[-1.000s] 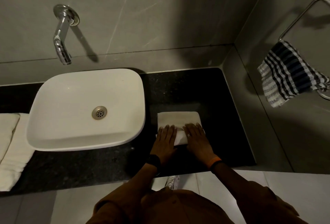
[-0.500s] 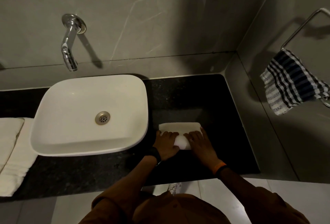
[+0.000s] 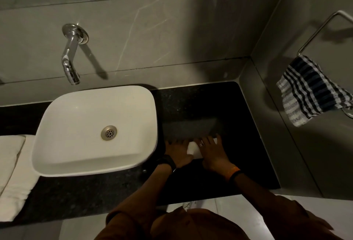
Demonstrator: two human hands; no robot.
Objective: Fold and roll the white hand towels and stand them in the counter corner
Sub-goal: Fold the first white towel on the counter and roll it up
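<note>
A white hand towel point(image 3: 193, 149), rolled into a tight cylinder, lies on the black counter point(image 3: 200, 106) right of the basin. My left hand point(image 3: 176, 152) presses flat on its left part and my right hand point(image 3: 212, 152) covers its right part, fingers spread over the roll. Only a short white piece shows between the hands, plus a sliver by my right fingertips. More white towels point(image 3: 11, 173) lie folded flat at the counter's far left. The counter's back right corner point(image 3: 229, 90) is dark and bare.
A white basin point(image 3: 63, 125) sits on the counter under a chrome wall spout point(image 3: 69, 62). A striped cloth point(image 3: 309, 90) hangs from a metal ring on the right wall. A mirror runs along the top of the back wall.
The flat part of the towel beyond my fingers has vanished as both hands rolled it away from me. The roll is now thicker and almost fully under my hands.
</note>
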